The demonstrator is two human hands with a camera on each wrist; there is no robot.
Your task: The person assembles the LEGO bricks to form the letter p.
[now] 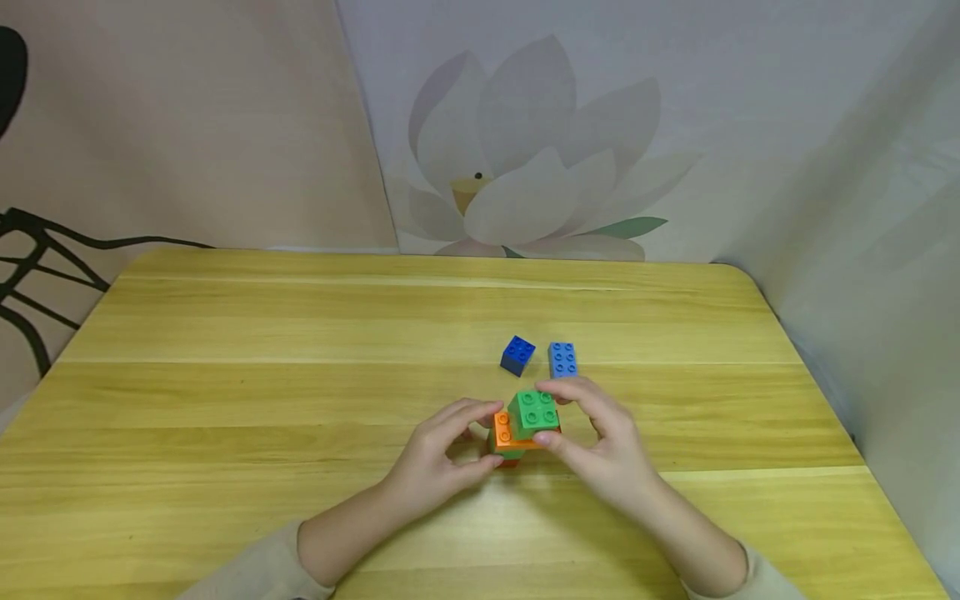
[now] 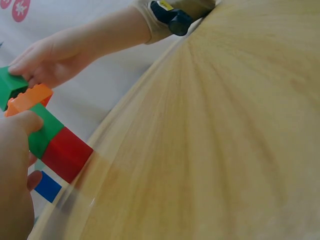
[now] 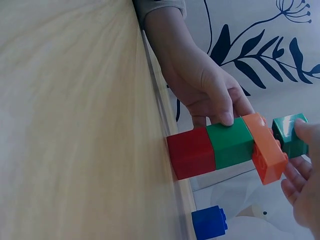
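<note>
A small stack of toy building blocks stands on the table: a red block (image 3: 192,155) at the bottom, a green block (image 3: 231,146) above it, and a flatter orange brick (image 1: 502,427) across the top, jutting out to the right. My left hand (image 1: 438,450) pinches the stack at its lower green block between thumb and fingers. In my right hand (image 1: 611,446), thumb and fingers pinch a second green block (image 1: 534,414) by its sides. That block sits slightly tilted at the studs of the orange brick, with a gap showing in the right wrist view.
Behind the stack lie a dark blue block (image 1: 517,357) and a lighter blue, longer brick (image 1: 562,358), close to my right fingers. The wooden table (image 1: 262,375) ends at a curtain (image 1: 570,125) with a flower print. A black chair-like frame (image 1: 45,250) stands beyond the left edge.
</note>
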